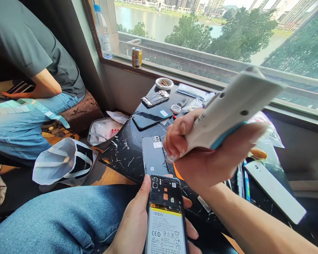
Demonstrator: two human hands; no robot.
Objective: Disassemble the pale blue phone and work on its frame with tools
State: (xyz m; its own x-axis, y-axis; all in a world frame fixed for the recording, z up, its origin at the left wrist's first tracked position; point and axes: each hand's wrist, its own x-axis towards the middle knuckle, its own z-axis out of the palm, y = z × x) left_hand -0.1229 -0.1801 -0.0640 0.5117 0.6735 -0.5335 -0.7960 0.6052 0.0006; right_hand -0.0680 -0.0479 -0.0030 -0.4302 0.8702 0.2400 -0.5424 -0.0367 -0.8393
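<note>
My left hand (137, 208) is wrapped round an opened smartphone (165, 218), held with its back side up. Its back cover is off, so the white OPPO-marked battery and the black upper plate with the cameras show. In my right hand (214, 162) is a white handheld tool (235, 102) with a blue strip and small round holes in its casing. The fingers close round its narrower end, and the tool is tilted above the table, apart from the phone. Just beyond the phone lies a dark phone back cover (152, 155) on the table.
The black marble-patterned table (116, 151) bears a dark phone (152, 116), an opened phone (155, 98), a white ashtray (164, 83), a white phone (275, 190) and pen-like tools (246, 181). A can (136, 57) stands on the windowsill. A person (39, 70) sits left, near bags (53, 162).
</note>
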